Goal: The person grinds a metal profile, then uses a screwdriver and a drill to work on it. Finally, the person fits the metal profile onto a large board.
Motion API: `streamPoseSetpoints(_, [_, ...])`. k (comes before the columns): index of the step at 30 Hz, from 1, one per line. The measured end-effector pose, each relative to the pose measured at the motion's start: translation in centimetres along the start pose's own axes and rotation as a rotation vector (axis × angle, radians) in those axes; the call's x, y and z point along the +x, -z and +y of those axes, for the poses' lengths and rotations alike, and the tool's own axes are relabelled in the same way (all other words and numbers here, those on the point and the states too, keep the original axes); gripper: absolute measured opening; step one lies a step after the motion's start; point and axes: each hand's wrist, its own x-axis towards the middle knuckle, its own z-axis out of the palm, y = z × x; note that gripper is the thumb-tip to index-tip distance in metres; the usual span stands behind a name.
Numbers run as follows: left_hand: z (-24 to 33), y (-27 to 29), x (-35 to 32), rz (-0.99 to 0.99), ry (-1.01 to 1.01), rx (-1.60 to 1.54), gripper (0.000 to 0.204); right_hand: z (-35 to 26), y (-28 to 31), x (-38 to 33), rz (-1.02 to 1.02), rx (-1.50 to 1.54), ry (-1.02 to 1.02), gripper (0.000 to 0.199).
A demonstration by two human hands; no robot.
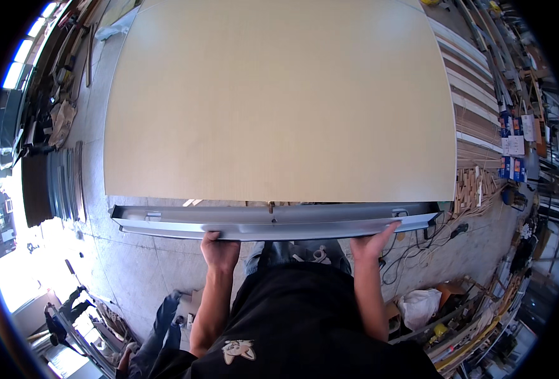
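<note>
A long silver-grey metal channel (pixel 330 228) runs crosswise in front of my body, with its hollow side showing. My left hand (pixel 220 252) grips its near edge left of the middle, thumb on top and fingers hidden beneath. Right of the middle, my right hand (pixel 369 246) holds the same edge, its thumb stretched up against the metal. Just beyond the channel lies a large pale wood-coloured panel (pixel 279 107), its near edge almost parallel to it. A small brass-coloured fitting (pixel 270 207) shows between them near the centre.
Stacked boards and strips (pixel 472 95) line the panel's right side, with short wood pieces (pixel 472 189) nearer. Dark cables (pixel 393 259) lie on the concrete floor (pixel 147 259). Another person's jeans-clad leg (pixel 162 322) is at the lower left; a white bag (pixel 419 307) sits lower right.
</note>
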Motion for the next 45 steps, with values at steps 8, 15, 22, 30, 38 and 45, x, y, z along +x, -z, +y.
streamPoseSetpoints(8, [1.3, -1.5, -1.2, 0.134, 0.028, 0.054, 0.051, -0.3, -2.0, -1.9, 0.116, -0.093, -0.046, 0.093])
streamPoseSetpoints(15, [2.3, -3.7, -0.8, 0.189, 0.028, 0.105, 0.056, -0.9, -3.6, -2.8, 0.207, -0.154, -0.057, 0.088])
streamPoseSetpoints(22, [2.6, -4.8, -1.2, 0.223, 0.067, 0.130, 0.053, -0.8, -4.5, -2.7, 0.233, -0.166, -0.050, 0.083])
streamPoseSetpoints(30, [2.2, -7.5, -2.5, 0.275, 0.077, 0.325, 0.049, -1.5, -3.8, -3.5, 0.372, -0.326, -0.097, 0.086])
streamPoseSetpoints(38, [1.8, -6.2, -1.9, 0.240, 0.078, 0.391, 0.049, -0.6, -3.2, -2.8, 0.364, -0.366, -0.017, 0.083])
streamPoseSetpoints(45, [1.8, -5.1, -1.4, 0.244, 0.071, 0.485, 0.053, 0.2, -1.5, -1.6, 0.303, -0.366, -0.009, 0.079])
